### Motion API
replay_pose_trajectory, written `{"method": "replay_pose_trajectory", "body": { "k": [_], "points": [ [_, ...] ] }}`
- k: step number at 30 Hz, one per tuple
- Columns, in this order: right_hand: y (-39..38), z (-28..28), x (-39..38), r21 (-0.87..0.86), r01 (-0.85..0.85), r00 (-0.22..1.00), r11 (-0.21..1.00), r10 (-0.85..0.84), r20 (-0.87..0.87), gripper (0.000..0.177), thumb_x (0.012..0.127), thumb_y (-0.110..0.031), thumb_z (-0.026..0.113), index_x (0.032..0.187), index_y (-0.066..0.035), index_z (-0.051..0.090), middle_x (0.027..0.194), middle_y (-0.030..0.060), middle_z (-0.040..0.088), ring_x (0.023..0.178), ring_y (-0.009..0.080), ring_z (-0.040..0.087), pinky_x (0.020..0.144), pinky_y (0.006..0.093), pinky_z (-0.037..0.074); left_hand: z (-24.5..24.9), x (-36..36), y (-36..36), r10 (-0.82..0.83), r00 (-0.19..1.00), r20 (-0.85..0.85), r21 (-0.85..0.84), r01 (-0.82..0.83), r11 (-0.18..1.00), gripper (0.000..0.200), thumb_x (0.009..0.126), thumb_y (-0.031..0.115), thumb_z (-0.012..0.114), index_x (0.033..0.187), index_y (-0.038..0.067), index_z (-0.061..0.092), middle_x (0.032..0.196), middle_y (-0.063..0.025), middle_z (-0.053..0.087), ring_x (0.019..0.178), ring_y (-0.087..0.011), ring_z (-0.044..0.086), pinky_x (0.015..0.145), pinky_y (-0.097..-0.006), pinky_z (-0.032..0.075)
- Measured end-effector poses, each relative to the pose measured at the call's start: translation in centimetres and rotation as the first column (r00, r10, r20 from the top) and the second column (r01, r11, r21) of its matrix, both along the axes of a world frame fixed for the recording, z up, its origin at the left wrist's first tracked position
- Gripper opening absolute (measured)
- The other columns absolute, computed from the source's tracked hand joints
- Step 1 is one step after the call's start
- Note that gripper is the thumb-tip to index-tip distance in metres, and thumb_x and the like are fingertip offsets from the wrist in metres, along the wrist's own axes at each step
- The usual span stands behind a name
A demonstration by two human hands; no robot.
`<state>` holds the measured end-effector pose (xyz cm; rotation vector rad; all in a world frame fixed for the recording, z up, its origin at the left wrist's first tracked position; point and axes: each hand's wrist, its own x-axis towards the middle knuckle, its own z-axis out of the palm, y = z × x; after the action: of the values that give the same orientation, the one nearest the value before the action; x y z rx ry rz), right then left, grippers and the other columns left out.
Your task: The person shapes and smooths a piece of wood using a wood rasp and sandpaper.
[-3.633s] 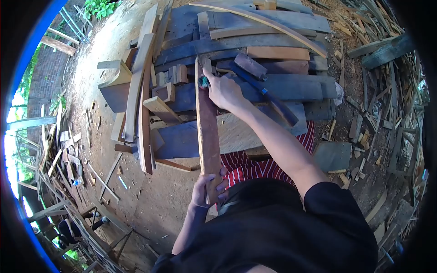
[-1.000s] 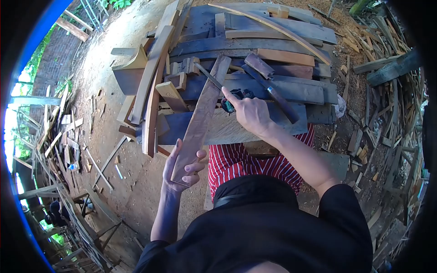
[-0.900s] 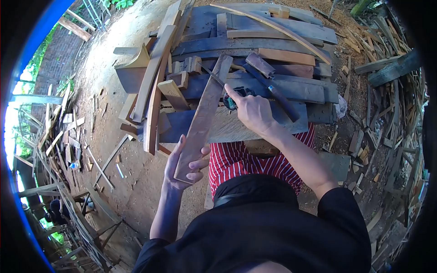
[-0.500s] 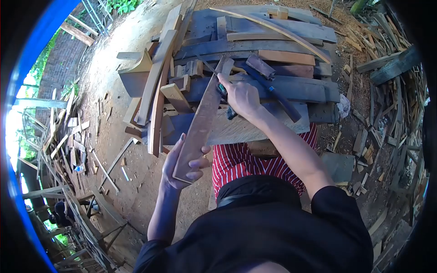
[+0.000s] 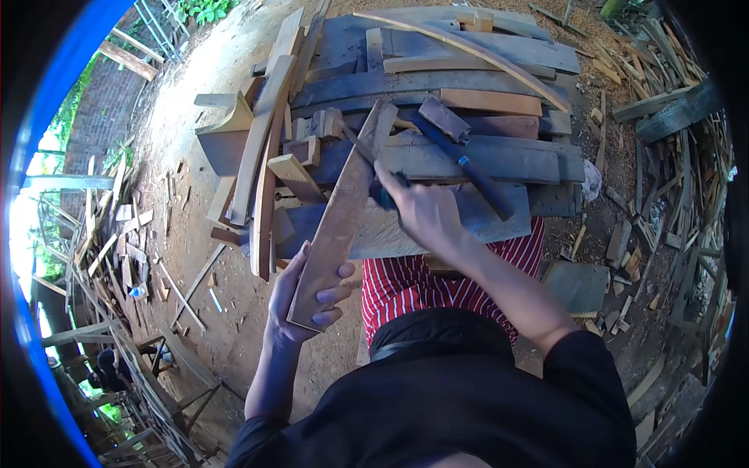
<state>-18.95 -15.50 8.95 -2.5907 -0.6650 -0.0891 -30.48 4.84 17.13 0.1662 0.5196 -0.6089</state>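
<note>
My left hand point(image 5: 290, 300) is wrapped round the lower end of a long, tapered wooden board point(image 5: 335, 222), thumb on one side and fingers on the other. The board slants up and away, its far end over the pile of planks on the bench. In my right hand point(image 5: 429, 217) is a tool with a narrow metal blade point(image 5: 360, 146) and a dark green grip, mostly hidden by the fingers. My index finger stretches along the tool, and the blade lies across the board's upper right edge. A mallet point(image 5: 485, 187) with a dark handle rests on the planks to the right.
Stacked dark planks point(image 5: 499, 156) cover the bench before me. Long strips point(image 5: 261, 148) lean on its left side, beside small wooden blocks point(image 5: 304, 148). Offcuts point(image 5: 133, 234) litter the ground at left, and a heap of scrap wood point(image 5: 679, 164) lies at right.
My right hand has drawn back toward me along the board with the tool, exposing more blade. The board and my left hand have shifted slightly down and left.
</note>
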Motion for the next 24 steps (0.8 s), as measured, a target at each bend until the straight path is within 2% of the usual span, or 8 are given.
{"method": "replay_pose_trajectory", "body": {
  "k": [1, 4, 8, 12, 15, 19, 23, 24],
  "points": [
    [-0.3, 0.9, -1.1, -0.056, -0.047, 0.994, 0.997, 0.041, -0.099, 0.061, 0.077, 0.000, 0.052, 0.135, -0.019, 0.050, 0.065, 0.0197, 0.063, 0.063, 0.0318, 0.067, 0.052, 0.0412, 0.052, 0.1, 0.1, 0.0, 0.003, 1.000, -0.014, -0.003, -0.003, 1.000, 0.049, 0.101, 0.045, 0.029, 0.134, 0.009, 0.033, 0.101, -0.0134, 0.044, 0.067, -0.0156, 0.045, 0.042, -0.0288, 0.042],
    [0.8, -1.5, 2.5, 0.024, 0.017, 0.991, 1.000, -0.013, -0.131, 0.063, 0.078, 0.000, 0.050, 0.137, -0.021, 0.047, 0.072, 0.0219, 0.064, 0.068, 0.0317, 0.068, 0.053, 0.0427, 0.053, 0.3, 0.2, 0.1, -0.003, 0.999, -0.037, 0.013, 0.004, 1.000, 0.051, 0.101, 0.046, 0.027, 0.133, 0.007, 0.033, 0.100, -0.0132, 0.043, 0.067, -0.0159, 0.045, 0.042, -0.0287, 0.042],
    [2.0, -4.2, 7.2, 0.083, 0.070, 0.996, 0.994, -0.066, -0.056, 0.064, 0.079, 0.000, 0.050, 0.139, -0.022, 0.044, 0.071, 0.0223, 0.064, 0.068, 0.0316, 0.068, 0.053, 0.0435, 0.052, 0.6, 0.2, -0.2, -0.003, 1.000, -0.011, 0.008, 0.003, 1.000, 0.051, 0.101, 0.046, 0.027, 0.133, 0.007, 0.033, 0.100, -0.0134, 0.043, 0.067, -0.0161, 0.045, 0.042, -0.0289, 0.042],
    [-0.1, -0.2, 2.5, 0.035, -0.010, 0.984, 0.999, 0.016, -0.176, 0.065, 0.078, -0.002, 0.052, 0.139, -0.021, 0.044, 0.070, 0.0232, 0.062, 0.064, 0.0333, 0.067, 0.055, 0.0441, 0.053, 0.9, 0.5, -0.8, 0.017, 1.000, -0.024, 0.001, -0.017, 1.000, 0.050, 0.101, 0.046, 0.028, 0.133, 0.009, 0.033, 0.100, -0.0134, 0.043, 0.067, -0.0160, 0.045, 0.043, -0.0293, 0.042],
    [-0.5, -0.4, 1.0, 0.010, -0.041, 0.987, 0.999, 0.042, -0.153, 0.064, 0.078, -0.003, 0.052, 0.139, -0.019, 0.044, 0.072, 0.0231, 0.063, 0.063, 0.0341, 0.066, 0.056, 0.0448, 0.053, 0.9, 0.3, -1.0, 0.019, 0.998, -0.054, -0.010, -0.020, 1.000, 0.050, 0.101, 0.046, 0.028, 0.133, 0.008, 0.034, 0.100, -0.0133, 0.043, 0.067, -0.0159, 0.044, 0.043, -0.0294, 0.042],
    [1.5, -3.3, 7.7, 0.069, 0.059, 0.986, 0.996, -0.047, -0.162, 0.064, 0.078, -0.002, 0.052, 0.139, -0.016, 0.044, 0.077, 0.0220, 0.064, 0.063, 0.0336, 0.066, 0.058, 0.0475, 0.053, 1.0, 0.4, -0.7, 0.009, 0.999, -0.031, 0.011, -0.009, 1.000, 0.051, 0.101, 0.046, 0.028, 0.131, 0.006, 0.035, 0.100, -0.0129, 0.042, 0.067, -0.0159, 0.044, 0.043, -0.0295, 0.042],
    [0.5, -1.9, 6.8, 0.055, 0.082, 0.993, 0.995, -0.077, -0.090, 0.062, 0.078, -0.001, 0.052, 0.138, -0.017, 0.045, 0.076, 0.0209, 0.064, 0.065, 0.0339, 0.066, 0.059, 0.0467, 0.053, 1.3, 0.7, -1.3, 0.007, 1.000, -0.020, 0.009, -0.007, 1.000, 0.049, 0.101, 0.045, 0.029, 0.132, 0.008, 0.035, 0.100, -0.0129, 0.042, 0.067, -0.0158, 0.045, 0.044, -0.0295, 0.042],
    [-0.2, 0.1, 4.7, 0.006, 0.010, 0.987, 1.000, -0.009, -0.163, 0.061, 0.079, -0.001, 0.051, 0.137, -0.017, 0.046, 0.078, 0.0209, 0.065, 0.067, 0.0339, 0.066, 0.059, 0.0455, 0.053, 1.2, 0.7, -1.2, 0.021, 0.999, -0.036, -0.015, -0.022, 1.000, 0.050, 0.100, 0.046, 0.029, 0.134, 0.009, 0.034, 0.100, -0.0133, 0.042, 0.067, -0.0167, 0.045, 0.044, -0.0312, 0.043]
  ]
}}
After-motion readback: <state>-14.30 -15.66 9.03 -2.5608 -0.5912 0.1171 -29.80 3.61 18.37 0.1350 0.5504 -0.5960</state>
